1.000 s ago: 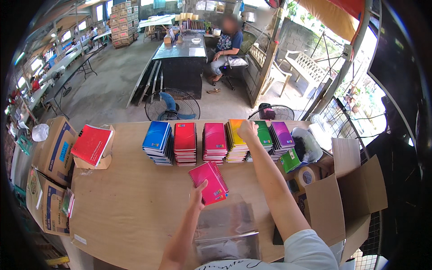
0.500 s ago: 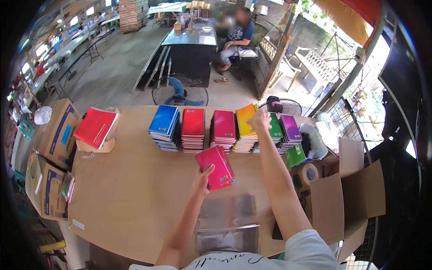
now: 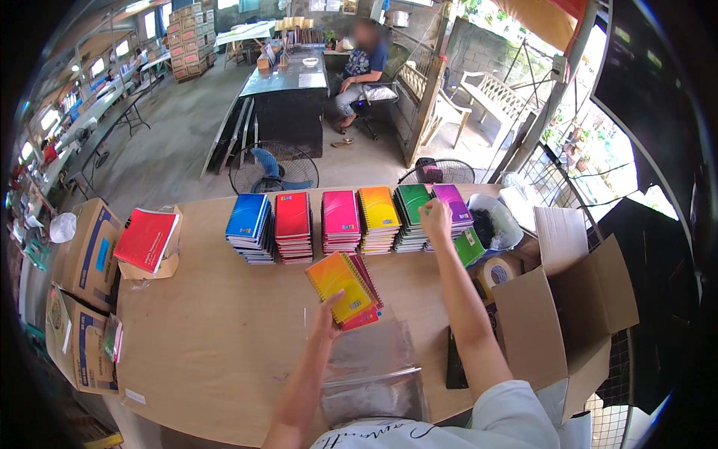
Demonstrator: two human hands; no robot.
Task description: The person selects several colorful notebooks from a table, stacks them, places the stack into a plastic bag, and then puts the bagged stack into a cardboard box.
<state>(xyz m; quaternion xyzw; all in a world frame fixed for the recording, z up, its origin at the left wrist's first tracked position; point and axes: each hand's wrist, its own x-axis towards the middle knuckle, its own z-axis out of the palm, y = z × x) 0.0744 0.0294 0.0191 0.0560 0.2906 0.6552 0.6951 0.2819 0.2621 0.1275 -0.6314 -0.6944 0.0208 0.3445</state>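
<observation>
My left hand point(image 3: 327, 318) is closed around a small fanned bundle of spiral notebooks, with a yellow notebook point(image 3: 340, 280) on top and pink and red edges beneath. Farther right, my right hand point(image 3: 436, 220) reaches to the back row, its fingers pinched at the near right corner of the top green notebook point(image 3: 411, 202). That row also has stacks of blue point(image 3: 247, 213), red point(image 3: 292, 215), pink point(image 3: 340, 212), yellow point(image 3: 379, 208) and purple notebooks point(image 3: 452, 202). Part of the purple stack is behind my right hand. Clear plastic sleeves point(image 3: 370, 352) lie close before me.
An open cardboard box point(image 3: 531, 314), a tape roll point(image 3: 495, 272) and a plastic bin point(image 3: 508, 224) crowd the table's right side. A red book point(image 3: 147, 238) and closed cartons point(image 3: 90, 247) are at the left. Behind the table stand fans point(image 3: 273, 168); a person point(image 3: 363, 71) sits beyond.
A yellow notebook now tops the bundle in my left hand, where pink was on top. My right hand has moved from the yellow stack to the green one. The view has shifted.
</observation>
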